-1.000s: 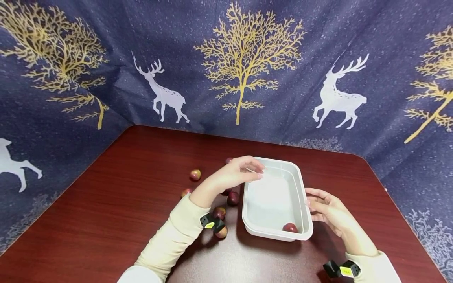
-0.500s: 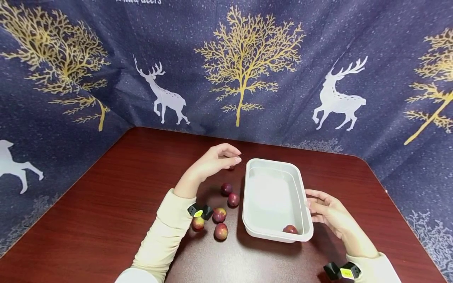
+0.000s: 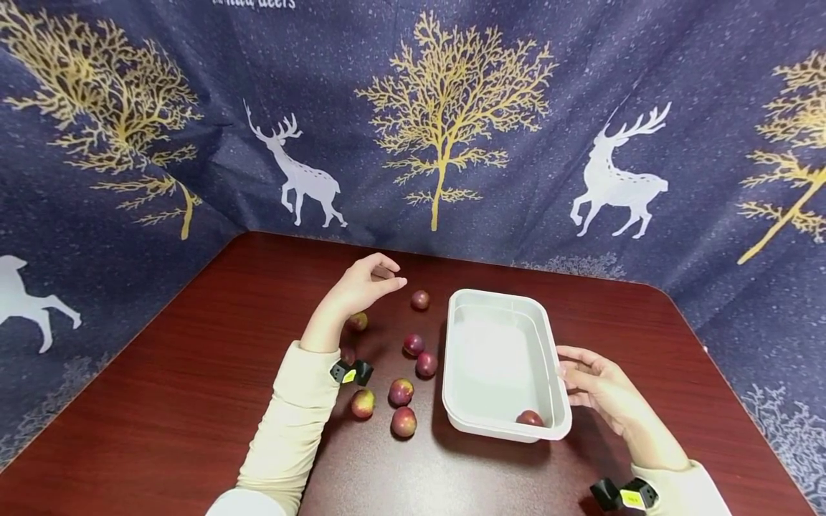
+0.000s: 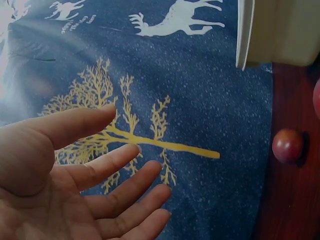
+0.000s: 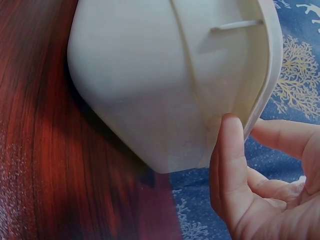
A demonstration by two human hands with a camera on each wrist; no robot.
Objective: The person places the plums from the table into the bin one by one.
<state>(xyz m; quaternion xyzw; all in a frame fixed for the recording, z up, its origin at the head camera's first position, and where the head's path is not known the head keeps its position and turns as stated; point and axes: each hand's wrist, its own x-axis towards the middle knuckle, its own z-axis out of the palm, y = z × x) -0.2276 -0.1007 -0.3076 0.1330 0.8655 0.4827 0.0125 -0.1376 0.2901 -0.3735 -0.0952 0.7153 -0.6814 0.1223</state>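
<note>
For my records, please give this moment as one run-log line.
left hand: above table, holding nothing | right hand: holding white container by rim | container: one fruit | table: other fruits

The head view looks forward and down from above the near edge of the worktop (image 3: pixel 161 358), far enough back to hold the left hand (image 3: pixel 355 290), the right hand (image 3: pixel 609 390), the tub (image 3: pixel 493 358) and the patterned backdrop (image 3: pixel 516 201). The left wrist view, rolled sideways, looks close past its hand, mostly at the backdrop; the right wrist view, also sideways, faces the tub's outside close up. All three share parts of tub, worktop and backdrop
</note>
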